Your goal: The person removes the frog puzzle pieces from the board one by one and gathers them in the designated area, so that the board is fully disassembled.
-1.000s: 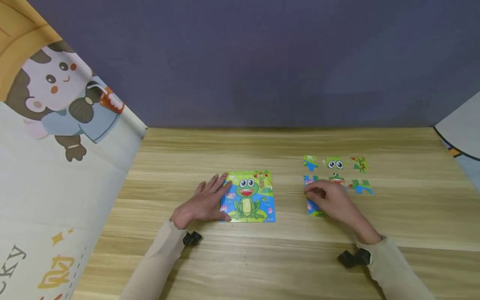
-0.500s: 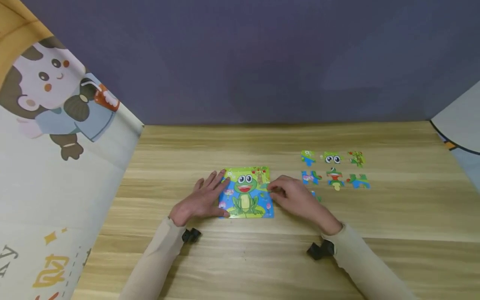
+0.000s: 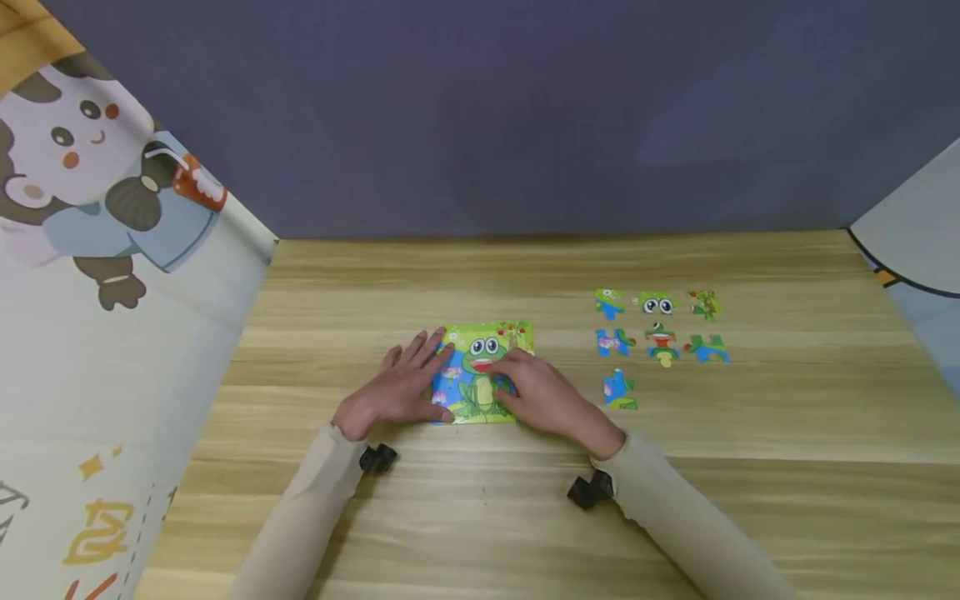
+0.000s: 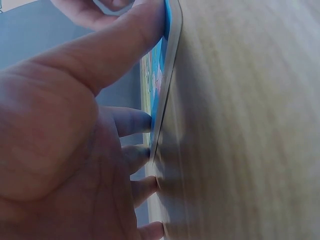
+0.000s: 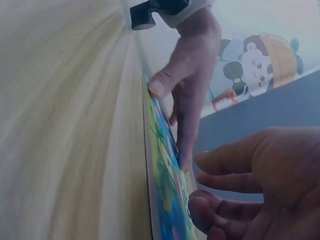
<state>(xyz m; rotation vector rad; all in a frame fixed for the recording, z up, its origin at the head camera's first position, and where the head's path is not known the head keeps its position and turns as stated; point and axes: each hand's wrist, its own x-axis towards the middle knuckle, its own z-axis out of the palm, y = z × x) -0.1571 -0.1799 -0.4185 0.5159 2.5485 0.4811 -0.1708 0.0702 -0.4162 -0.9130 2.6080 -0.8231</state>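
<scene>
A square frog puzzle board [image 3: 483,400] lies on the wooden table. Along its left edge rests my left hand [image 3: 393,387], fingers spread, with the thumb at the near left corner; the left wrist view shows its fingertips at the board's edge [image 4: 167,75]. My right hand [image 3: 542,392] reaches over the board's right half, and hides part of the frog's right side. In the right wrist view its fingers [image 5: 227,156] are loosely bent close over the printed surface, thumb and fingers apart, and no piece shows between them.
Several loose puzzle pieces lie in rows right of the board, among them an eyes piece [image 3: 657,306], a mouth piece [image 3: 663,343] and a lower left piece [image 3: 619,389]. A dark wall [image 3: 525,117] stands behind the table [image 3: 420,517]. Black wrist cameras [image 3: 591,490] hang under both sleeves.
My right hand has moved left from the loose pieces onto the board, uncovering the lower left piece. The left hand stays on the board's left edge. The head view has shifted slightly.
</scene>
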